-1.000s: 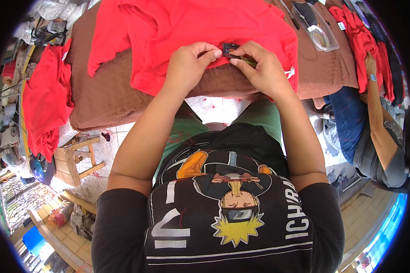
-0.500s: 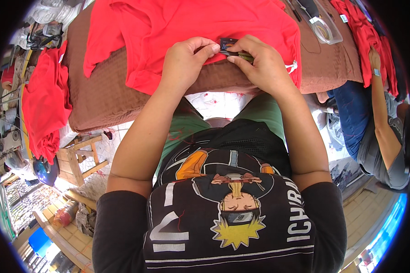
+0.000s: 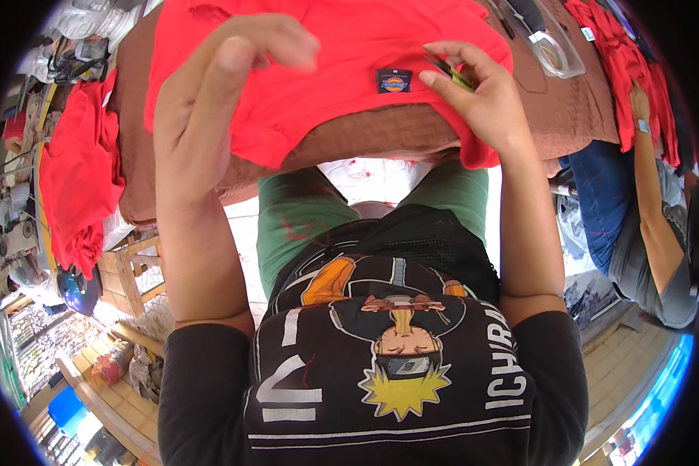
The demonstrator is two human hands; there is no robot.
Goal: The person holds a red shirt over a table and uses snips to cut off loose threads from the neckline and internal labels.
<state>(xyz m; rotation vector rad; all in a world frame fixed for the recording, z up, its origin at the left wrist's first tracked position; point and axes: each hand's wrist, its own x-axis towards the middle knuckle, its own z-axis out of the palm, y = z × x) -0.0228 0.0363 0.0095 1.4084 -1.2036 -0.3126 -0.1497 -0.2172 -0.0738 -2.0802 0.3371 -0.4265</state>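
Lifting away from the cloth, the left hand point(image 3: 210, 101) has come up off the red garment point(image 3: 326, 70) where, a second ago, it was pressed beside the right hand at the small dark label point(image 3: 394, 80); now it hangs in the air above the near left part of the garment, fingers loosely curled and its grip apart, holding nothing. The right hand point(image 3: 481, 101) has drawn a little to the right of the label, which now lies uncovered, and its grip is pinched together on a thin dark-and-green tool point(image 3: 446, 70) held between thumb and fingers; what kind of tool cannot be told. The label is a small dark square with a coloured emblem, lying flat on the garment near its near hem, just left of the right thumb. The garment is bright red, spread across the brown-covered counter point(image 3: 365, 136), its near edge drooping over the counter's front. More red cloth point(image 3: 81, 179) hangs at the left, and another red pile point(image 3: 621, 54) lies at the far right, where another person's arm point(image 3: 656, 194) reaches up. A clear plastic tray point(image 3: 555, 50) sits on the counter to the far right.
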